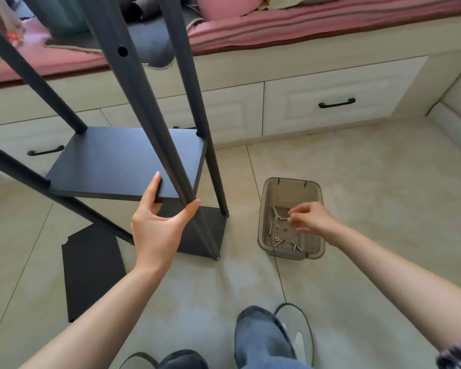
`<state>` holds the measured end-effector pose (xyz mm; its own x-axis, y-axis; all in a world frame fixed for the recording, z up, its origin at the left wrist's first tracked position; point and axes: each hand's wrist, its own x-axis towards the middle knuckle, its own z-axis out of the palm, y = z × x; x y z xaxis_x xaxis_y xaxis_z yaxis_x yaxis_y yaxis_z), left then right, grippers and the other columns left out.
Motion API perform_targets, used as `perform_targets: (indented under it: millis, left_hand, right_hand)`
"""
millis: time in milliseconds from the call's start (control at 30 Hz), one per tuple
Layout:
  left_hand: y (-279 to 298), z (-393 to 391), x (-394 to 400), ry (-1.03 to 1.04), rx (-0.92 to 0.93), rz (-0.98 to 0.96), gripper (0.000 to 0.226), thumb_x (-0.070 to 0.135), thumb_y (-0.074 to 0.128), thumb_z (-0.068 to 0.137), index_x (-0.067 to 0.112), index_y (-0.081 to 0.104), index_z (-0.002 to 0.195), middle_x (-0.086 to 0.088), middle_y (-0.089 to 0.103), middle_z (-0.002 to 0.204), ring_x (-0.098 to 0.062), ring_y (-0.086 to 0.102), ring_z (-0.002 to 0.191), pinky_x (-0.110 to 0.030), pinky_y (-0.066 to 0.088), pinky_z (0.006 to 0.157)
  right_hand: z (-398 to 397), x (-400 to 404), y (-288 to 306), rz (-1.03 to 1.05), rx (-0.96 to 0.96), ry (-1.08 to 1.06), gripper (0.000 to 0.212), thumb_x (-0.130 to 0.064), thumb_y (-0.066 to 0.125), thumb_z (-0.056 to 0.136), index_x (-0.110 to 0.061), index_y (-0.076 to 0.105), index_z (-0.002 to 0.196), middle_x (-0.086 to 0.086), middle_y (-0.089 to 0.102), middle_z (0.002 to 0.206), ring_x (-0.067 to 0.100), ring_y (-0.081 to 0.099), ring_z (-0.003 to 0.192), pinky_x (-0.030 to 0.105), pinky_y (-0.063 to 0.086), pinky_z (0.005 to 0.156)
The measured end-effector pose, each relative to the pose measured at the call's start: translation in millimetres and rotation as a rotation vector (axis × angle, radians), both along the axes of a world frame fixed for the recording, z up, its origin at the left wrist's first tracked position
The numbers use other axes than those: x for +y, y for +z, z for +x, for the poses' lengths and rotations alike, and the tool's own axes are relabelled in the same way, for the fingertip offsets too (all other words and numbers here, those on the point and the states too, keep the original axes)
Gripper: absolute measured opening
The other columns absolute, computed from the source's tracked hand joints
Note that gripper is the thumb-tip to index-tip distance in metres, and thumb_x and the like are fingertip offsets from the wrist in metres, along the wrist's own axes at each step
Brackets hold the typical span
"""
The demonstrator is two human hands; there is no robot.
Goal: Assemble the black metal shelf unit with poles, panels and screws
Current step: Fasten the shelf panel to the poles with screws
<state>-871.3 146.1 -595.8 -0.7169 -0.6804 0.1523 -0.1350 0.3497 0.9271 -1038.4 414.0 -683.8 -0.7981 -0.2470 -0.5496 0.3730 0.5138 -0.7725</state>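
Setting: a home bedroom. You stand on a tiled floor (357,166) beside a built-in platform bed (224,73) with white drawers (336,99), a pink mattress (304,20), and slippers (293,331) on your feet.

Our left hand (155,227) reaches forward, thumb and fingers spread in open C. Our right hand (313,218) extends farther right, fingertips pinched together, palm down.

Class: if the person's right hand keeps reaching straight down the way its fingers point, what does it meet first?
Probably the small wrench in the clear plastic bin; the right hand hovers just above it, though depth is unclear.
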Motion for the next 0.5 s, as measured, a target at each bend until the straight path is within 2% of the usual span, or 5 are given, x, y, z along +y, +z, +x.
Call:
perform_targets:
  millis: [133, 233, 400, 500]
  left_hand:
    - [0, 0, 1, 0.024, 0.000, -0.073, 0.091, 0.048, 0.087, 0.066, 0.037, 0.047, 0.148, 0.021, 0.054, 0.143, -0.004, 0.054, 0.124, -0.024, 0.045, 0.104]
    - [-1, 2, -2, 0.003, 0.000, -0.127, 0.091, 0.054, 0.084, 0.065, 0.037, 0.048, 0.147, 0.021, 0.055, 0.142, -0.004, 0.055, 0.124, -0.022, 0.046, 0.102]
    - [-2, 1, -4, 0.007, 0.010, -0.180, 0.090, 0.058, 0.082, 0.065, 0.033, 0.051, 0.146, 0.018, 0.059, 0.140, 0.004, 0.055, 0.122, -0.017, 0.047, 0.102]
    - [-3, -1, -4, 0.005, 0.013, -0.175, 0.087, 0.056, 0.083, 0.067, 0.033, 0.052, 0.145, 0.018, 0.060, 0.138, -0.001, 0.056, 0.126, -0.030, 0.049, 0.106]
  right_hand:
    - [-7, -11, -40, 0.247, 0.107, 0.244, 0.016, -0.009, 0.064, 0.093, -0.005, 0.071, 0.106, 0.012, 0.072, 0.104, 0.019, 0.065, 0.090, 0.035, 0.057, 0.088]
    - [-11, -29, -68, 0.362, 0.153, 0.394, 0.017, -0.011, 0.065, 0.093, -0.005, 0.071, 0.108, 0.013, 0.070, 0.113, 0.023, 0.064, 0.102, 0.034, 0.050, 0.093]
    - [-16, -60, -104, 0.498, 0.153, 0.453, 0.032, -0.017, 0.059, 0.097, 0.004, 0.061, 0.121, 0.024, 0.060, 0.129, 0.037, 0.055, 0.122, 0.036, 0.046, 0.095]
    - [-20, -70, -119, 0.579, 0.143, 0.398, 0.036, -0.014, 0.053, 0.099, 0.005, 0.053, 0.129, 0.025, 0.054, 0.136, 0.038, 0.052, 0.126, 0.036, 0.046, 0.096]
